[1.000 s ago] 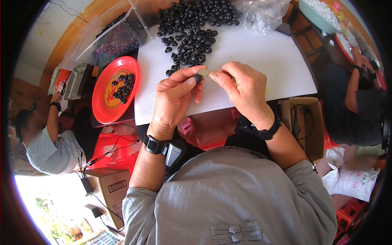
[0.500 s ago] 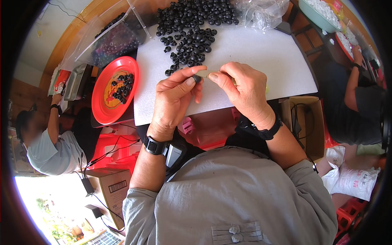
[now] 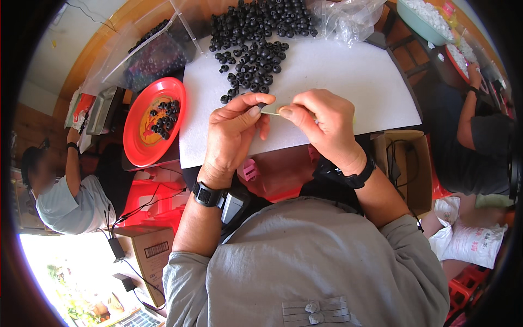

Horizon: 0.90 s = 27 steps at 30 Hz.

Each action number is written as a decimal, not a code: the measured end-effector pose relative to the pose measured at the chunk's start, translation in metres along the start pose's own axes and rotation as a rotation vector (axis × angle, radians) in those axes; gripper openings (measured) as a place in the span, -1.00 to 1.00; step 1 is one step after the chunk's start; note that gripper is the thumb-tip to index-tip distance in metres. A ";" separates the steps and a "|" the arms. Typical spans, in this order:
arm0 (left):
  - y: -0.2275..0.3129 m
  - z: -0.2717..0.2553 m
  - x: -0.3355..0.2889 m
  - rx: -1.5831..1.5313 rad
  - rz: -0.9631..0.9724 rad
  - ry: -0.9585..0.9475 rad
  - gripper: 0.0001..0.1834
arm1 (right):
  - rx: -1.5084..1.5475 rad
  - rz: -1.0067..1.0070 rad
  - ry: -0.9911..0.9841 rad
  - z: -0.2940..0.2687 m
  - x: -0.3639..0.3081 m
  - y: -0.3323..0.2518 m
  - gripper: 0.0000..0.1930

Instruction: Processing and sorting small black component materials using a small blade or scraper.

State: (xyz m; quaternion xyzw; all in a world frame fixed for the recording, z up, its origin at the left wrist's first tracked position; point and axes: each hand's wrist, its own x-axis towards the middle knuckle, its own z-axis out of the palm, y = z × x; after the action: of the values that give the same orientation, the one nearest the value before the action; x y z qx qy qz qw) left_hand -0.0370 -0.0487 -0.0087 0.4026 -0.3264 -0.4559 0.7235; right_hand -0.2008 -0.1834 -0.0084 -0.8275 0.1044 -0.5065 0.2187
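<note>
My left hand (image 3: 229,131) pinches a small round black piece (image 3: 262,104) between thumb and forefinger, above the near part of the white tabletop (image 3: 348,71). My right hand (image 3: 329,122), thumb against curled fingers, grips a thin pale stick (image 3: 270,113) whose other end reaches the black piece; whether it enters the piece is hidden. Beyond my hands lies a heap of similar round black pieces (image 3: 261,24), each with a collar or hole, trailing toward me. A red plate (image 3: 132,122) to the left holds several more.
A clear plastic bin (image 3: 158,54) with dark pieces stands behind the plate. Crumpled clear plastic (image 3: 348,22) lies at the back right. A cardboard box (image 3: 419,174) is below the right edge. Other people work at left (image 3: 76,191) and right (image 3: 490,141).
The right hand has shifted slightly down, and more of the pale stick shows between my hands. The black piece has tilted a little in the left hand's pinch.
</note>
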 end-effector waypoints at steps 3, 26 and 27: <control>-0.002 -0.001 0.000 0.008 0.002 -0.008 -0.70 | 0.338 0.309 0.129 -0.022 0.002 -0.010 -0.88; -0.002 -0.002 -0.001 -0.058 0.010 -0.039 -0.68 | -0.074 0.127 -0.071 -0.003 0.005 -0.004 -0.65; -0.002 -0.001 -0.001 -0.057 0.010 -0.041 -0.68 | -0.081 0.129 -0.072 -0.003 0.004 -0.004 -0.64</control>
State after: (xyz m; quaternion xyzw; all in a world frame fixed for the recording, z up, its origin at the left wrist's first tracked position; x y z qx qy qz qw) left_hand -0.0371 -0.0480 -0.0110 0.3705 -0.3301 -0.4695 0.7303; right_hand -0.2020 -0.1824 -0.0018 -0.8449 0.1701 -0.4565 0.2210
